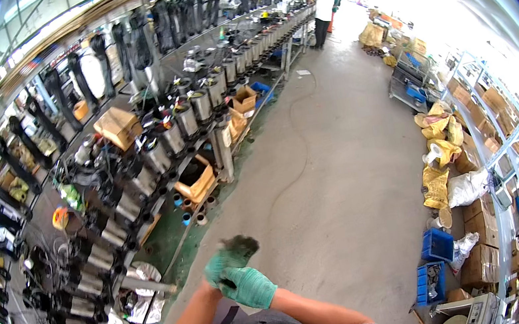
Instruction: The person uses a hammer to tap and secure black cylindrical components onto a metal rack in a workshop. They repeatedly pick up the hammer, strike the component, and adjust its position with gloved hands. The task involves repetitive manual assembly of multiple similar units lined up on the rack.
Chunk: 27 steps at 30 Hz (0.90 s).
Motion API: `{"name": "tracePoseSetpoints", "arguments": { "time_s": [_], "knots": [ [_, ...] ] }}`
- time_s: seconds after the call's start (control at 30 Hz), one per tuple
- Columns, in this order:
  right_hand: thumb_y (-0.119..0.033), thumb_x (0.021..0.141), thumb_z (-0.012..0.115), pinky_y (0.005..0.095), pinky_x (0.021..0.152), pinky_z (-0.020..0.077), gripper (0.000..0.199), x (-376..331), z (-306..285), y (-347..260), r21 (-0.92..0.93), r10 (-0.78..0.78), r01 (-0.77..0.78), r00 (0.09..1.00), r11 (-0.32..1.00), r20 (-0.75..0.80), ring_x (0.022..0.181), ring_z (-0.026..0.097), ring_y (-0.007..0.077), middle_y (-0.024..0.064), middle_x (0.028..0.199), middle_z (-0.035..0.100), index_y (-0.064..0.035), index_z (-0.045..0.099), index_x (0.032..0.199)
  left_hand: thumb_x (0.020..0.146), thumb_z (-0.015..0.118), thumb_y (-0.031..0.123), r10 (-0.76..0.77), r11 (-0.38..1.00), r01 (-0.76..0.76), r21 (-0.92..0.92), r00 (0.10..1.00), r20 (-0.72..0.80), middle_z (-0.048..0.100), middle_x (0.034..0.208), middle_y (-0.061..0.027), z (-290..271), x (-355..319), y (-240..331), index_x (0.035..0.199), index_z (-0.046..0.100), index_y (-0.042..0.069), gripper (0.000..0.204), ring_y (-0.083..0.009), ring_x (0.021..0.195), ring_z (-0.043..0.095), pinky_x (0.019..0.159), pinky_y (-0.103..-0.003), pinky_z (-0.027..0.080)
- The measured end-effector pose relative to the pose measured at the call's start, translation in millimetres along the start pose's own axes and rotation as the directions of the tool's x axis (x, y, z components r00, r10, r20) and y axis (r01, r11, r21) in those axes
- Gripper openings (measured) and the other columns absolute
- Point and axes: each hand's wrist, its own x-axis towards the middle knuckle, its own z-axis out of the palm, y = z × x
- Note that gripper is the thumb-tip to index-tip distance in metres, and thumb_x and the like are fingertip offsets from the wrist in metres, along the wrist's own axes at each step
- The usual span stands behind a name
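Both my hands wear green knit work gloves and meet in front of my body, above the walkway. My left hand (228,258) points forward and right; its glove is blackened toward the fingers, which are smeared by motion. Across the heel and cuff of that glove lies my right hand (252,288), its fingers closed against the green fabric. No tool or part shows in either hand. Nearest on the left is a long workbench row of silver cylindrical motor-like parts (100,256) with black ends.
Cardboard boxes (117,127) sit on the bench, with black cable bundles (139,42) hanging above. A grey pipe (147,285) juts toward the aisle. A cable (301,149) crosses the grey floor (350,182). Blue bins (437,244), yellow sacks (436,186) and shelving (515,154) line the right. People (323,11) stand far ahead.
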Motion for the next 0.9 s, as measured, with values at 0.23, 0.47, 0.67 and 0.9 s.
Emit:
{"name": "tracePoseSetpoints", "arguments": {
  "time_s": [0.23, 0.47, 0.67, 0.9],
  "knots": [
    [-0.022, 0.087, 0.068, 0.0512, 0.062, 0.0538, 0.019, 138, -90, 106, -0.304, -0.079, 0.022, 0.981, 0.952, -0.175, 0.075, 0.067, 0.0405, 0.0172, 0.094, 0.068, -0.0097, 0.061, 0.1, 0.107, 0.039, 0.057, 0.239, 0.9, -0.335, -0.278, 0.915, -0.326, 0.052, 0.152, -0.0122, -10, 195, 51, 0.143, 0.056, 0.011, 0.061, -0.0388, 0.145, 0.04, 0.125, -0.056, 0.023],
    [-0.02, 0.08, 0.071, 0.0514, 0.072, 0.0537, 0.018, 252, -127, 137, -0.305, 0.033, 0.02, 0.986, 0.952, 0.165, 0.082, 0.067, 0.0409, 0.0149, 0.091, 0.07, -0.0091, 0.066, 0.093, 0.099, 0.037, 0.074, 0.028, 0.402, -0.248, -0.881, 0.965, -0.259, 0.05, 0.154, -0.0089, -87, 304, 121, 0.143, 0.057, 0.014, 0.078, -0.0376, 0.143, 0.043, 0.123, -0.061, 0.024],
    [-0.018, 0.082, 0.071, 0.0435, 0.074, 0.0554, 0.023, 344, -166, 145, 0.152, -0.028, -0.004, 0.977, 0.988, 0.209, 0.08, 0.068, 0.0362, 0.0173, 0.089, 0.07, -0.0082, 0.07, 0.102, 0.088, 0.02, 0.091, 0.306, 0.692, -0.291, -0.66, 0.947, -0.097, 0.041, 0.163, -0.0034, -107, 379, 191, 0.154, 0.048, 0.03, 0.093, -0.0363, 0.154, 0.028, 0.12, -0.071, 0.01],
    [-0.036, 0.1, 0.058, 0.0444, 0.112, 0.0399, 0.029, 455, -128, 196, -0.831, -0.045, -0.242, 0.952, 0.501, -0.304, 0.102, 0.058, 0.0194, 0.0046, 0.1, 0.062, -0.0078, 0.066, 0.103, 0.089, 0.023, 0.089, 0.261, 0.621, -0.008, -0.783, 0.945, 0.197, 0.063, 0.133, -0.0308, -113, 394, 222, 0.113, 0.073, -0.007, 0.111, -0.051, 0.13, 0.054, 0.113, -0.068, 0.034]
  ]
}}
